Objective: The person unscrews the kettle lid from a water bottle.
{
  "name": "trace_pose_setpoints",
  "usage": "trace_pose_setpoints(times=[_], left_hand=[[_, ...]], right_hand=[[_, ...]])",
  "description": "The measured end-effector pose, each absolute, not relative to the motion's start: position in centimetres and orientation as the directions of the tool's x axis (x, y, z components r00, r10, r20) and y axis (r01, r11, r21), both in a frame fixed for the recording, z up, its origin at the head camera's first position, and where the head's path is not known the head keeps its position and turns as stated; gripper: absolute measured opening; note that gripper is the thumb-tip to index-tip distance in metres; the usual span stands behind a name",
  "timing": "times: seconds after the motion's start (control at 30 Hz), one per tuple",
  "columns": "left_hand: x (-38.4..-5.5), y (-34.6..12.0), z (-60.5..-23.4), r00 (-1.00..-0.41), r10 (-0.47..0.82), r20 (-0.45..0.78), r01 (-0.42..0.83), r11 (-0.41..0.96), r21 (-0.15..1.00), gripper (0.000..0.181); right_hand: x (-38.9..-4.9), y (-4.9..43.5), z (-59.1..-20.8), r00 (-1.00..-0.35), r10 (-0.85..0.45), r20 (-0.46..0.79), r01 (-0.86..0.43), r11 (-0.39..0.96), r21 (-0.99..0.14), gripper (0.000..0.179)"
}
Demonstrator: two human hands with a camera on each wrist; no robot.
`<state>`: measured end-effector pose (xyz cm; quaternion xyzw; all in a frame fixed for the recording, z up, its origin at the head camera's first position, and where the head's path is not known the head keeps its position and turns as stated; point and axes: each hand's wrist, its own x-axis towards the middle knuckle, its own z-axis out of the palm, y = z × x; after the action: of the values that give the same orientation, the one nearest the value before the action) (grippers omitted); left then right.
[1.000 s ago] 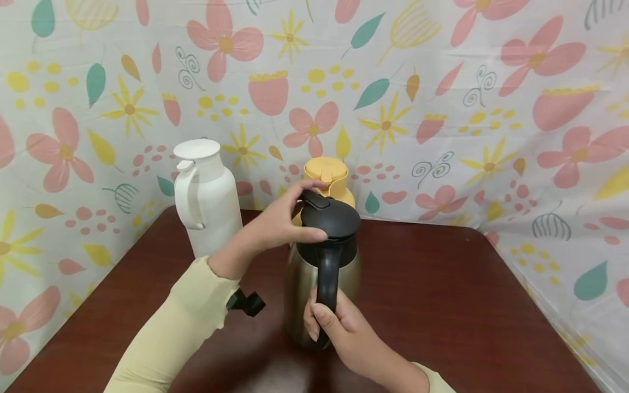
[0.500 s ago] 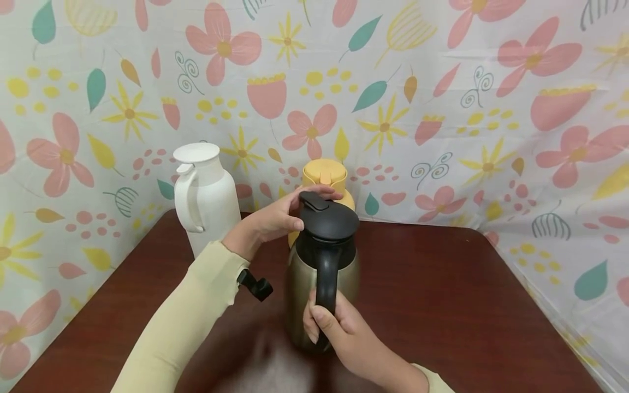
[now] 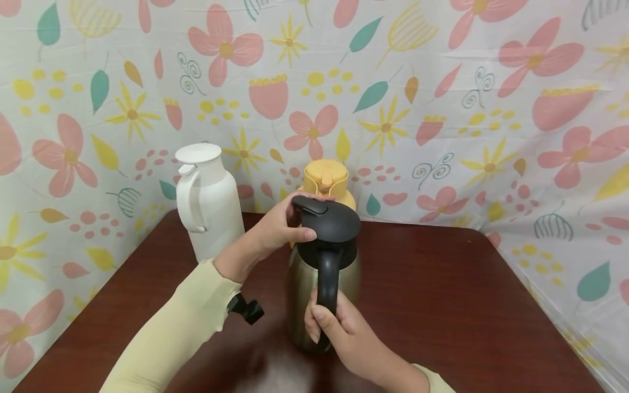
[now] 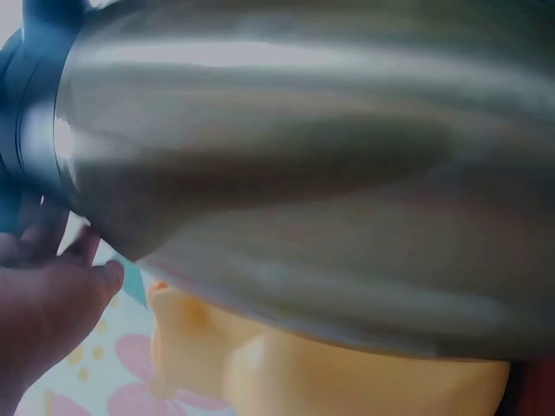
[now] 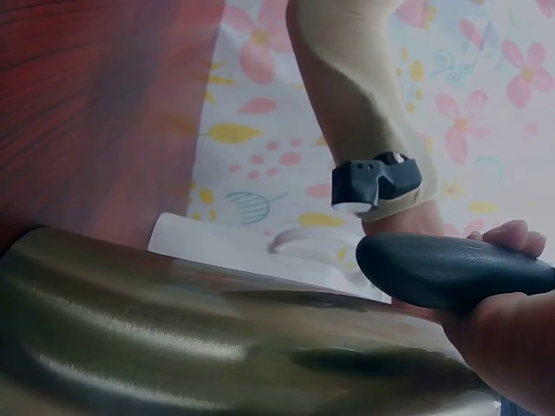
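Observation:
A steel vacuum jug (image 3: 301,297) with a black lid (image 3: 339,224) stands upright on the table, its handle facing me. My right hand (image 3: 346,335) grips the lower part of the black handle (image 3: 327,278); in the right wrist view, fingers show beyond that handle (image 5: 434,269). My left hand (image 3: 272,226) holds the lid from its left side, thumb at the near rim and the other fingers behind, partly hidden. The lid's raised lever (image 3: 307,204) points left. In the left wrist view, the left hand (image 4: 52,312) is at the jug's neck.
Behind the steel jug is a yellow jug (image 3: 325,173), partly covered by it. A white jug (image 3: 218,207) stands at the back left, close to my left forearm. The dark red table (image 3: 442,305) meets a flower-patterned sheet (image 3: 393,65) at its back and sides.
My left thumb came away from the lid's rim, then returned to it. The lever now points further left, so the lid has turned slightly. The right hand keeps its grip in place.

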<state>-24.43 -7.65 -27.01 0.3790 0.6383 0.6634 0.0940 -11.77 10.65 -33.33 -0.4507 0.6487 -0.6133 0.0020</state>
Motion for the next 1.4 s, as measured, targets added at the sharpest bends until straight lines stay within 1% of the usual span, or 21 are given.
trace_pose_setpoints(times=[0.07,0.23,0.47,0.53,0.6,0.67,0.73,0.83,0.9,0.97,1.03,1.13,1.17,1.23,1.37,1.4], left_hand=[[-23.8,-7.6,-27.0,-0.726,0.573,0.38,0.364,-0.149,0.919,0.117],[-22.5,-7.1,-27.2,-0.782,0.468,0.411,0.401,-0.126,0.907,0.11],[-21.0,-6.3,-28.0,-0.824,0.334,0.458,0.443,-0.125,0.888,0.094],[-20.7,-6.1,-28.2,-0.833,0.301,0.465,0.453,-0.112,0.884,0.092],[-20.6,-6.1,-28.3,-0.829,0.284,0.483,0.475,-0.1,0.874,0.093],[-20.9,-6.2,-28.4,-0.809,0.3,0.505,0.505,-0.086,0.859,0.099],[-21.6,-6.5,-28.2,-0.782,0.349,0.517,0.532,-0.059,0.845,0.108],[-23.0,-7.1,-27.5,-0.729,0.483,0.485,0.561,0.016,0.828,0.126],[-23.9,-7.4,-27.0,-0.688,0.574,0.443,0.587,0.081,0.806,0.132],[-24.6,-7.5,-26.6,-0.64,0.649,0.411,0.608,0.102,0.787,0.133],[-25.1,-7.4,-26.4,-0.591,0.698,0.404,0.616,0.067,0.785,0.131],[-25.2,-7.1,-26.4,-0.561,0.716,0.415,0.571,-0.028,0.82,0.123],[-25.2,-7.0,-26.5,-0.563,0.712,0.419,0.547,-0.059,0.835,0.121],[-24.8,-6.7,-26.7,-0.589,0.687,0.426,0.511,-0.092,0.855,0.115],[-23.8,-6.1,-27.1,-0.674,0.601,0.43,0.473,-0.096,0.876,0.101],[-23.5,-6.0,-27.2,-0.693,0.577,0.432,0.474,-0.087,0.876,0.095]], right_hand=[[-11.8,10.6,-33.3,-0.595,-0.587,0.548,-0.579,-0.159,-0.799,0.017],[-11.7,10.6,-33.2,-0.605,-0.584,0.542,-0.568,-0.16,-0.807,0.016],[-11.6,10.6,-33.3,-0.613,-0.589,0.527,-0.548,-0.163,-0.82,0.018],[-11.6,10.6,-33.3,-0.613,-0.589,0.526,-0.548,-0.163,-0.82,0.018],[-11.6,10.6,-33.2,-0.613,-0.591,0.525,-0.545,-0.165,-0.822,0.018],[-11.6,10.6,-33.2,-0.613,-0.592,0.523,-0.542,-0.166,-0.824,0.018],[-11.6,10.7,-33.3,-0.612,-0.593,0.523,-0.543,-0.165,-0.823,0.018],[-11.6,10.7,-33.3,-0.611,-0.597,0.519,-0.542,-0.162,-0.824,0.018],[-11.6,10.7,-33.3,-0.613,-0.598,0.517,-0.541,-0.159,-0.826,0.018],[-11.6,10.6,-33.3,-0.611,-0.598,0.518,-0.542,-0.161,-0.825,0.018],[-11.6,10.6,-33.3,-0.608,-0.598,0.523,-0.545,-0.165,-0.822,0.017],[-11.7,10.5,-33.3,-0.601,-0.598,0.53,-0.548,-0.174,-0.818,0.016],[-11.7,10.5,-33.3,-0.601,-0.599,0.529,-0.545,-0.177,-0.82,0.016],[-11.6,10.5,-33.3,-0.603,-0.598,0.528,-0.543,-0.177,-0.821,0.017],[-11.6,10.6,-33.3,-0.61,-0.594,0.525,-0.544,-0.168,-0.822,0.017],[-11.6,10.6,-33.3,-0.612,-0.594,0.523,-0.543,-0.166,-0.824,0.017]])
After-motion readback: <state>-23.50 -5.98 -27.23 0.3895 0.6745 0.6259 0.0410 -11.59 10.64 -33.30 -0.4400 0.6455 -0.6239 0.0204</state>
